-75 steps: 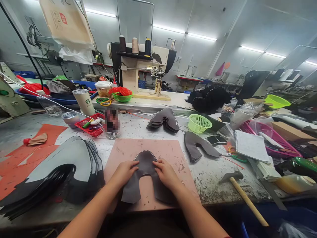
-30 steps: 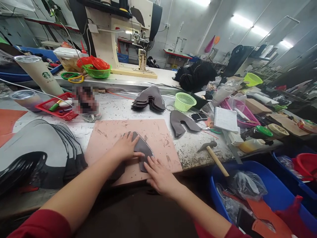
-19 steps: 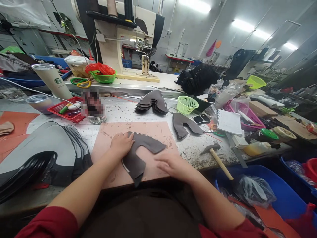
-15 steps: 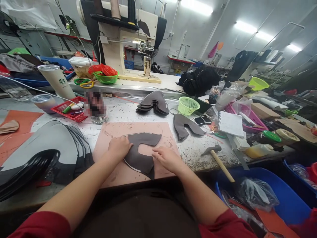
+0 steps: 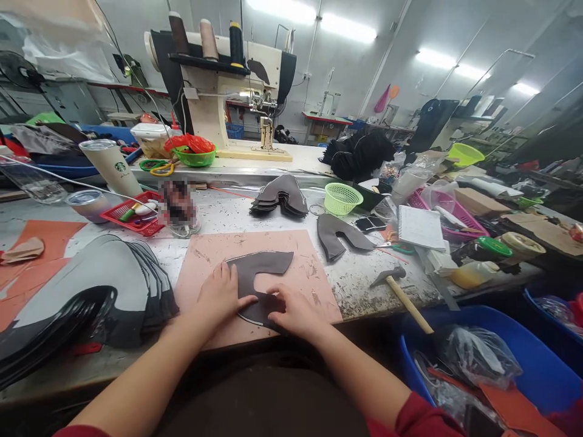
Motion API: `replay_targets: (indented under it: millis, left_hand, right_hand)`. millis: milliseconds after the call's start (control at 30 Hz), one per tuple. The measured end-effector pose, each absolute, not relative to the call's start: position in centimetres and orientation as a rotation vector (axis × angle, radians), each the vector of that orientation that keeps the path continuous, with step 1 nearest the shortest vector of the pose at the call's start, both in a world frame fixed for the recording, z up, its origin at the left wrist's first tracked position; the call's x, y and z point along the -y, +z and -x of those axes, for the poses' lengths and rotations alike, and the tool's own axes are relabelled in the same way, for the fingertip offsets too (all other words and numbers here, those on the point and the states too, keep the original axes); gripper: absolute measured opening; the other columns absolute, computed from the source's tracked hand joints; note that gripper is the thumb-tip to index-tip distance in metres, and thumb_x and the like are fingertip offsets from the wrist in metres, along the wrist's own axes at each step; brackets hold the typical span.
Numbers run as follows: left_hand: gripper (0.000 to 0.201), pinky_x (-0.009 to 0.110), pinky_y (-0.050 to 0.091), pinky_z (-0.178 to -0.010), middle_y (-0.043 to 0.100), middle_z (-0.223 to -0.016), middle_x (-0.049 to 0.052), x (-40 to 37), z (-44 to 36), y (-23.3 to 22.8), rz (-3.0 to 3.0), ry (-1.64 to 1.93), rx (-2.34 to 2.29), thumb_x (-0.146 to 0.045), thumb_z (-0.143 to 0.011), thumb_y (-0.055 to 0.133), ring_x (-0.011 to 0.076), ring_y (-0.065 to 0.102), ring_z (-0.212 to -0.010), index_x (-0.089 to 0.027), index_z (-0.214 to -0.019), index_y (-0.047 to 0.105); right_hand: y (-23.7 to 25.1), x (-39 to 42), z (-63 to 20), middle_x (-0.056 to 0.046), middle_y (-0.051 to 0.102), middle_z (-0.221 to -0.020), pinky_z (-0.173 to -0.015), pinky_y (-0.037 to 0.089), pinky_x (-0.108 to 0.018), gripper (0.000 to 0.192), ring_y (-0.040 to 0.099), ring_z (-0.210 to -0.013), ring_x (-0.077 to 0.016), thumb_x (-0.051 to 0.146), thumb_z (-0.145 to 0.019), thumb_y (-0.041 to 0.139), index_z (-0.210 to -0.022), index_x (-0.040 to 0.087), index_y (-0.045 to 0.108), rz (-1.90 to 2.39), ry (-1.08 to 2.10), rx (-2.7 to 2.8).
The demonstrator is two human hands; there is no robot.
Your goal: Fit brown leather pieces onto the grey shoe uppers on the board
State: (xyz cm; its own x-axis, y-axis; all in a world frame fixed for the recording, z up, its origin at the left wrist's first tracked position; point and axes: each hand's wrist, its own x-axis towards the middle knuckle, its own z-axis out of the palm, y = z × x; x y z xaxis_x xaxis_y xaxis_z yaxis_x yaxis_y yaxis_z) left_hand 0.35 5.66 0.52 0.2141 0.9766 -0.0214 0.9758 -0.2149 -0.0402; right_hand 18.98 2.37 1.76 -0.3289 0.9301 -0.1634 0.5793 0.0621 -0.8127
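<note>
"What takes up the most room?"

"The bench, running right across the view. Toward the back, left of centre, stands the sewing machine."

"And nearer to us?"

"On the left lies the pale stack, its arched layers fanned along the right side. Just right of that, by the front edge, is the pink board. The grey stack sits beyond the board."

"Where's the grey piece?"

"On the board, turned sideways, so the gap of its arch faces right. The spare piece lies beside the board, on the right."

"How are the hands set?"

"The left hand lies palm down over the rounded end of the grey piece, fingers straight and close together, thumb stretched well away from them across it. It rests there without gripping."

"The right hand?"

"Over the lower arm of that piece, fingers bent, thumb and forefinger parted with nothing pinched between them. Whether the tips touch the piece, I can't make out."
</note>
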Motion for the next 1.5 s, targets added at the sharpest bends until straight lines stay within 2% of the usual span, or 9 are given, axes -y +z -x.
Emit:
replay_targets:
  millis: [100,233,333,433,567,800,1000,1300,1500]
  left_hand:
    - [0.057,0.043,0.026,-0.100,0.034,-0.135,0.014,-4.4,-1.0,-0.3,2.781,-0.277,1.710,-0.028,-0.072,0.054,0.0288,0.028,-0.124,-0.015,-0.125,0.037]
    - [0.061,0.037,0.036,-0.093,0.051,-0.119,0.007,-3.0,-2.6,-1.2,3.085,-0.869,1.577,-0.009,-0.063,0.052,0.0204,0.046,-0.109,-0.022,-0.121,0.037]
    - [0.039,0.033,0.044,-0.073,0.059,-0.087,0.003,-2.7,-3.4,-1.4,2.878,-1.243,1.847,-0.009,-0.063,0.053,0.0186,0.054,-0.081,-0.021,-0.100,0.052]
    - [0.007,0.027,0.042,-0.061,0.052,-0.066,-0.001,-2.8,-3.2,-1.6,2.786,-1.367,1.900,-0.013,-0.066,0.054,0.0153,0.051,-0.067,-0.019,-0.068,0.053]
    - [0.016,0.024,0.041,-0.061,0.047,-0.067,-0.001,-2.9,-2.8,-1.9,2.765,-1.530,1.898,-0.020,-0.067,0.059,0.0127,0.049,-0.066,-0.018,-0.057,0.048]
    - [0.020,0.025,0.041,-0.064,0.049,-0.070,0.000,-3.0,-2.7,-1.8,2.785,-1.781,1.776,-0.032,-0.068,0.062,0.0139,0.051,-0.072,-0.019,-0.058,0.051]
    - [0.020,0.026,0.041,-0.065,0.050,-0.070,0.000,-2.9,-2.7,-1.5,2.799,-1.755,1.777,-0.034,-0.068,0.062,0.0144,0.051,-0.071,-0.019,-0.059,0.051]
    - [0.028,0.025,0.040,-0.060,0.051,-0.065,0.000,-3.0,-2.8,-1.4,2.806,-1.697,1.804,-0.040,-0.068,0.063,0.0132,0.050,-0.063,-0.019,-0.057,0.049]
    - [0.026,0.024,0.040,-0.059,0.052,-0.066,0.000,-2.9,-2.9,-1.3,2.833,-1.666,1.810,-0.038,-0.068,0.062,0.0133,0.051,-0.064,-0.018,-0.057,0.050]
  right_hand:
    - [0.6,-2.2,-18.7,-0.003,0.063,-0.086,-0.072,0.044,-0.027,0.042,0.058,-0.081,-0.0161,0.010,-0.061,0.055,-0.102,0.020,0.054,1.487,1.136,1.821]
    - [0.7,-2.2,-18.6,0.001,0.062,-0.069,-0.065,0.044,-0.029,0.035,0.058,-0.065,-0.0149,0.013,-0.065,0.051,-0.099,0.020,0.052,1.436,1.102,1.722]
    - [1.4,-2.2,-18.7,0.000,0.063,-0.069,-0.064,0.045,-0.029,0.022,0.058,-0.067,-0.0159,0.027,-0.071,0.050,-0.092,0.019,0.053,1.316,1.259,1.599]
    - [1.7,-2.0,-18.7,-0.004,0.062,-0.078,-0.065,0.045,-0.029,0.016,0.058,-0.076,-0.0172,0.029,-0.072,0.049,-0.081,0.018,0.058,1.226,1.353,1.604]
    - [1.7,-1.7,-18.5,-0.004,0.060,-0.083,-0.069,0.044,-0.028,0.015,0.056,-0.081,-0.0171,0.015,-0.064,0.056,-0.078,0.019,0.061,1.284,1.128,1.727]
    - [1.7,-1.5,-18.9,-0.002,0.060,-0.075,-0.071,0.043,-0.027,0.013,0.056,-0.075,-0.0139,0.026,-0.075,0.052,-0.070,0.018,0.062,1.132,1.113,1.754]
    - [1.5,-1.5,-18.8,-0.001,0.061,-0.078,-0.069,0.044,-0.026,0.015,0.056,-0.076,-0.0147,0.015,-0.064,0.062,-0.078,0.019,0.062,1.315,1.043,1.771]
    - [1.7,-0.8,-18.4,-0.001,0.061,-0.070,-0.064,0.042,-0.025,0.002,0.055,-0.068,-0.0142,0.017,-0.067,0.061,-0.067,0.019,0.061,1.412,0.895,1.737]
    - [1.8,-0.8,-18.6,0.001,0.058,-0.061,-0.058,0.038,-0.024,0.010,0.052,-0.060,-0.0125,0.019,-0.063,0.063,-0.056,0.018,0.056,1.542,0.988,1.647]
